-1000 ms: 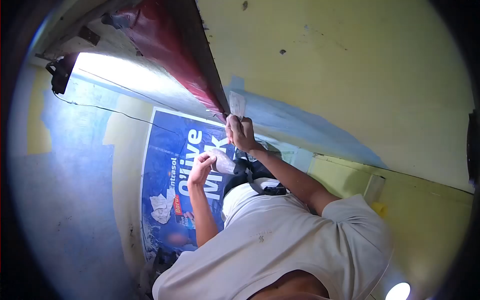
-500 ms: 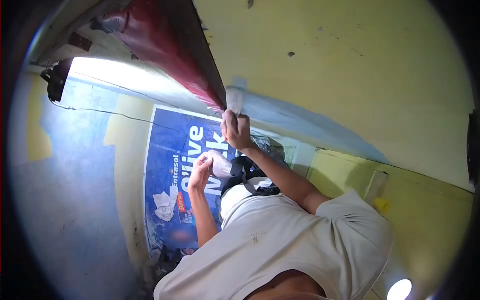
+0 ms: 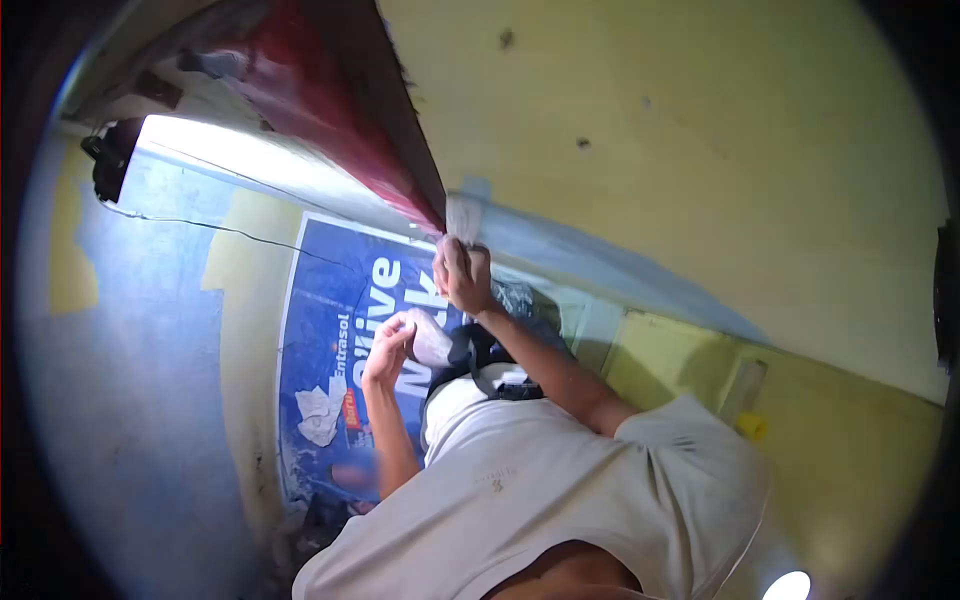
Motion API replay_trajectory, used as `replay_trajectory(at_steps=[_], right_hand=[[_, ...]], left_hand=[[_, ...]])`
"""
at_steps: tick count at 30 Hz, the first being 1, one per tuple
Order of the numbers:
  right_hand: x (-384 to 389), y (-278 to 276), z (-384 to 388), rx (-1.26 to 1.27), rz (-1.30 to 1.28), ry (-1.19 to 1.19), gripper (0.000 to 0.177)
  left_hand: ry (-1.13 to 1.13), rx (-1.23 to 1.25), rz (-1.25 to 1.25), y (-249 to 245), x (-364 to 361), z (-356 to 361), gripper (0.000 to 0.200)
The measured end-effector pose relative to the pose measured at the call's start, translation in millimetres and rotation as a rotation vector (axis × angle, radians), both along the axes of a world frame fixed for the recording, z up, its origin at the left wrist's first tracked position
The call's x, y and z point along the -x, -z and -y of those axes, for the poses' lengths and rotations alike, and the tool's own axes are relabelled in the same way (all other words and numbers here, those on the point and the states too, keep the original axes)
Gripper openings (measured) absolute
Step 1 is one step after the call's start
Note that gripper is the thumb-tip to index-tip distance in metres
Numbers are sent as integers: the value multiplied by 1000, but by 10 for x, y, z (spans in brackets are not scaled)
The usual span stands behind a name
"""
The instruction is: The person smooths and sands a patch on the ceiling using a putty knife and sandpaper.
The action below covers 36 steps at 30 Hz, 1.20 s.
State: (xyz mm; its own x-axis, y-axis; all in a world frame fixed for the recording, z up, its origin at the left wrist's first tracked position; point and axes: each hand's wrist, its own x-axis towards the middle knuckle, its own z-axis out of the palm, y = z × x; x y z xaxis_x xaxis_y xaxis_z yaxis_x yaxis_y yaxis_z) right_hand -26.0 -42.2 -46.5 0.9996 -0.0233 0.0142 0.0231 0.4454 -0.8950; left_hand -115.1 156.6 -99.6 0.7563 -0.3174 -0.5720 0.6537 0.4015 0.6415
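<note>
My right hand [image 3: 464,275] is raised to the wall beside the tip of a red sheet-covered piece [image 3: 350,130] with a dark edge. Its fingers are closed around a pale, flat, translucent-looking piece [image 3: 463,215] that lies against the yellow wall, at the end of a grey-blue strip. I cannot make out its exact kind. Lower and to the left, my left hand [image 3: 390,345] pinches a whitish-grey, rounded flat piece [image 3: 431,338] by its edge, held in front of my waist. Part of each held piece is hidden by the fingers.
A blue printed banner [image 3: 325,270] with torn white paper [image 3: 318,415] hangs behind my left arm. A thin cable [image 3: 250,234] runs along the blue-painted wall from a black lamp-like fixture [image 3: 118,160]. A yellow object [image 3: 750,427] stands at the right; a bright light [image 3: 788,586] shows below.
The view has shifted slightly, so my hands appear a little lower and further left. Both hands keep their grips, and the right stays at the wall.
</note>
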Motion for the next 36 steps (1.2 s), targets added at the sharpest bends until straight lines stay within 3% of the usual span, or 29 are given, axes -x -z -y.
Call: replay_trajectory(at_steps=[2, 4, 8, 10, 12, 14, 17, 20, 24, 30, 36], right_hand=[[50, 31, 71, 75, -49, -53, 48], [-5, -143, 46, 38, 4, -41, 45], [51, 136, 17, 36, -23, 3, 47], [54, -4, 75, 22, -14, -72, 48], [-32, -49, 18, -48, 27, -98, 49], [-19, 5, -2, -45, 13, -29, 47], [92, 52, 52, -38, -154, -78, 49], [141, -17, -27, -178, -139, -73, 48], [38, 121, 92, 8, -84, -44, 44], [50, -166, 59, -38, 0, -23, 43], [59, -223, 50, -61, -77, -6, 38]], left_hand=[[-35, 44, -4, -41, -13, 23, 2], [-45, 61, 25, -28, -30, 43, 3], [38, 56, 9, -9, -4, -11, 9], [-27, 40, -20, 12, 23, -10, 10], [50, 2, 4, 10, 7, -26, 8], [65, 18, 4, 74, 15, -64, 8], [33, -28, -10, -63, 4, -27, 6], [50, -21, -4, 67, 33, -48, 5], [31, -12, -6, 53, 90, -51, 4], [65, 29, 15, 42, 22, -12, 5], [52, 16, 17, -34, -38, -26, 6]])
